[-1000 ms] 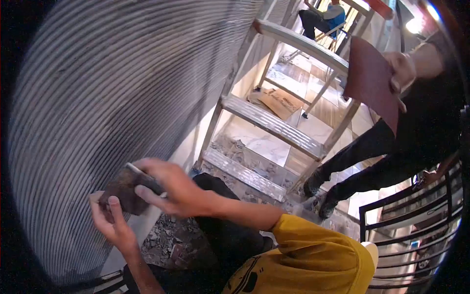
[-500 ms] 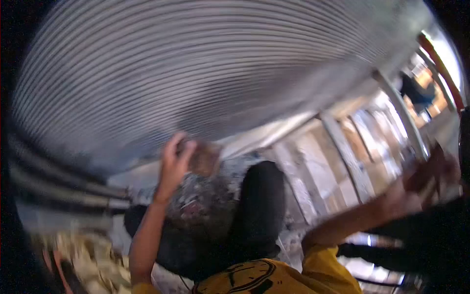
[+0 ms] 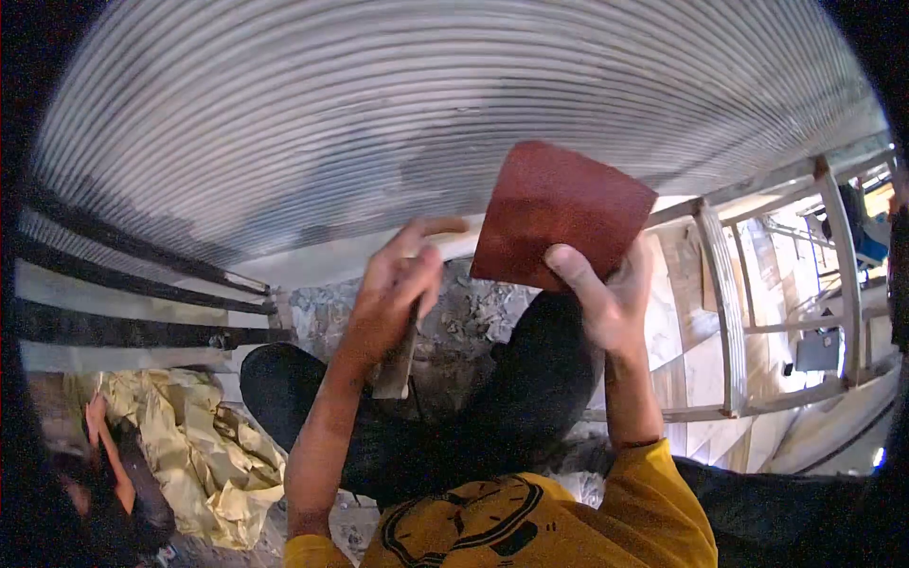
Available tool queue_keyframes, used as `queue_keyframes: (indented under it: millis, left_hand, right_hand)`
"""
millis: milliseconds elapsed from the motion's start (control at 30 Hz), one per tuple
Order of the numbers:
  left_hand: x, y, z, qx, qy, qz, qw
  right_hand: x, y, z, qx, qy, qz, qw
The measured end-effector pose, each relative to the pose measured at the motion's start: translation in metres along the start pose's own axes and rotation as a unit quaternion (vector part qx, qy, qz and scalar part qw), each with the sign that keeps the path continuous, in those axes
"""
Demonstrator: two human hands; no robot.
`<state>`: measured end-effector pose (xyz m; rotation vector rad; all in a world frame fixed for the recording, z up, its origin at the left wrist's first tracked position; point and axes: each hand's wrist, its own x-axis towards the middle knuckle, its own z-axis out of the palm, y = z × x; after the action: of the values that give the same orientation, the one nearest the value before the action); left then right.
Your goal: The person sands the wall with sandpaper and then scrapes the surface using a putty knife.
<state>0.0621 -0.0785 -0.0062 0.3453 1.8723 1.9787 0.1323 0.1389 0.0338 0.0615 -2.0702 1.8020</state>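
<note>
My right hand [image 3: 611,298] grips a reddish-brown sheet of sandpaper [image 3: 563,213], with the thumb on its near face and the other fingers behind it. The sheet is held up in front of the ribbed wall. To its left is my left hand [image 3: 398,284], a little blurred, its index finger pointing towards the sheet without clearly touching it. A flat, wooden-looking block [image 3: 395,367], seen nearly edge-on, is held in that hand and sticks out below the palm. Its far part is hidden by the fingers.
A pale ribbed wall [image 3: 379,104] curves across the top. Grey debris [image 3: 492,312] lies at its foot by my knees. A ladder-like frame [image 3: 724,312] stands right. Crumpled tan paper [image 3: 204,445] lies lower left, beside another person's arm [image 3: 118,464]. Dark bars [image 3: 123,322] run along the left.
My right hand has come from the far right to the middle, bringing the sandpaper up beside my left hand. The left hand has turned its block edge-on. The view has swung rightwards and sharpened.
</note>
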Motion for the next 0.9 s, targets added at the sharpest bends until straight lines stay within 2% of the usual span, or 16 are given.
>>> queue_keyframes:
  millis: [67, 100, 133, 167, 267, 300, 333, 400, 467, 533, 567, 700, 767, 800, 867, 900]
  left_hand:
    - [0.005, 0.009, -0.005, -0.077, -0.118, -0.025, 0.990]
    - [0.005, -0.001, -0.002, -0.072, -0.110, -0.025, 0.991]
    - [0.006, -0.022, 0.002, 0.008, -0.030, 0.081, 0.996]
    - [0.007, -0.037, 0.002, 0.089, 0.050, 0.185, 0.977]
    - [0.015, -0.047, -0.009, 0.011, 0.025, 0.141, 0.990]
    - [0.019, -0.051, -0.012, -0.022, 0.035, 0.062, 0.997]
    - [0.022, -0.053, -0.017, -0.020, 0.037, 0.066, 0.997]
    - [0.026, -0.054, -0.028, 0.004, -0.010, 0.010, 1.000]
    - [0.024, -0.069, -0.025, -0.015, -0.005, 0.034, 0.999]
    - [0.022, -0.079, -0.019, 0.040, 0.124, 0.228, 0.965]
    - [0.023, -0.075, -0.027, -0.021, 0.082, 0.064, 0.994]
    - [0.020, -0.080, -0.024, -0.010, 0.081, 0.103, 0.991]
    - [0.009, -0.071, -0.014, 0.040, 0.207, 0.198, 0.957]
    - [0.010, -0.070, -0.012, 0.026, 0.188, 0.211, 0.959]
    - [0.006, -0.070, -0.021, -0.079, 0.180, 0.147, 0.969]
    - [0.003, -0.067, -0.023, -0.079, 0.167, 0.149, 0.972]
  right_hand:
    - [0.010, 0.017, 0.003, -0.022, -0.051, 0.005, 0.998]
    - [0.011, 0.019, 0.006, 0.000, -0.073, 0.034, 0.997]
    - [0.012, 0.023, 0.010, 0.019, -0.096, 0.063, 0.993]
    - [0.014, 0.027, 0.014, 0.047, -0.114, 0.064, 0.990]
    - [0.015, 0.041, 0.021, 0.012, -0.127, 0.099, 0.987]
    - [0.016, 0.043, 0.022, -0.033, -0.121, 0.097, 0.987]
    - [0.014, 0.049, 0.024, -0.032, -0.123, 0.092, 0.988]
    - [0.013, 0.060, 0.028, -0.008, -0.078, 0.079, 0.994]
    - [0.013, 0.055, 0.032, 0.018, -0.078, 0.059, 0.995]
    - [0.016, 0.063, 0.035, 0.021, -0.054, 0.075, 0.996]
    - [0.016, 0.061, 0.037, 0.016, -0.064, 0.081, 0.995]
    - [0.006, 0.069, 0.051, -0.044, -0.043, 0.050, 0.997]
    - [0.003, 0.064, 0.063, -0.015, -0.037, 0.029, 0.999]
    - [0.003, 0.057, 0.068, 0.001, -0.057, 0.022, 0.998]
    - [0.002, 0.037, 0.084, 0.022, -0.071, -0.016, 0.997]
    - [0.001, 0.039, 0.088, -0.018, -0.063, -0.032, 0.997]
